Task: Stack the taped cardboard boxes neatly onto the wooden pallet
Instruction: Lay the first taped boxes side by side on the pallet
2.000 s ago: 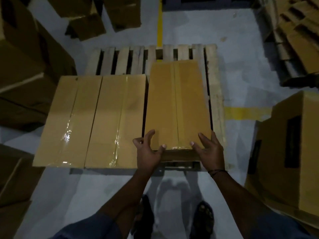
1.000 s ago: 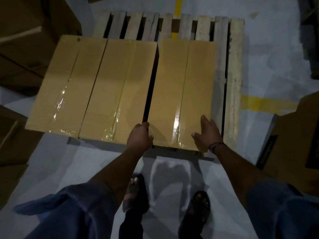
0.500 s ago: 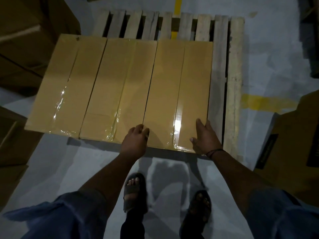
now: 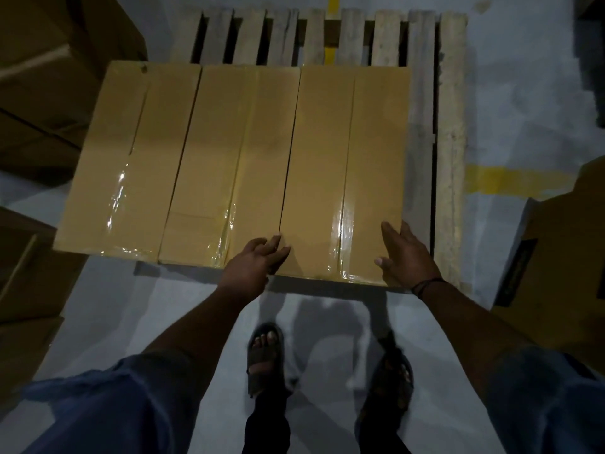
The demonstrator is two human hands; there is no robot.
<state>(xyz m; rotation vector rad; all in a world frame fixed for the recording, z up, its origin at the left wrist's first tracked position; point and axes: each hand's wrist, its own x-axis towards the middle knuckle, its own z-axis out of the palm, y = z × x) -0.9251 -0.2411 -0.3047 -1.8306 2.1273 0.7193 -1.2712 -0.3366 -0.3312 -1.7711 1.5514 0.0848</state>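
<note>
Nearest the camera, the person's two sandalled feet point(image 4: 265, 353) stand on the grey floor point(image 4: 108, 299), with blue sleeves point(image 4: 108, 407) at the frame's lower corners. Both arms reach forward to the near edge of the right-hand box point(image 4: 347, 165). The left hand point(image 4: 255, 265) rests at that box's near left corner, over the seam with the middle box point(image 4: 235, 152), its fingers point(image 4: 278, 246) loosely bent and gripping nothing. The right hand point(image 4: 406, 257), with a dark wristband point(image 4: 425, 285), lies against the near right corner, its fingers point(image 4: 392, 231) straight and relaxed, also holding nothing.

Two seconds ago a dark gap separated this box from the middle one, and it sat out of line. That gap has closed to a thin seam, and the near edges now run almost level with the left box point(image 4: 131, 149). Three taped boxes thus form one tight row on the wooden pallet point(image 4: 451, 126).

The placement looks finished, so the hands can probably lift away. Bare slats remain beyond the row and along its right side. More cardboard boxes wait on the right point(image 4: 556, 257) and left point(image 4: 39, 77), near a yellow floor line point(image 4: 510, 183).
</note>
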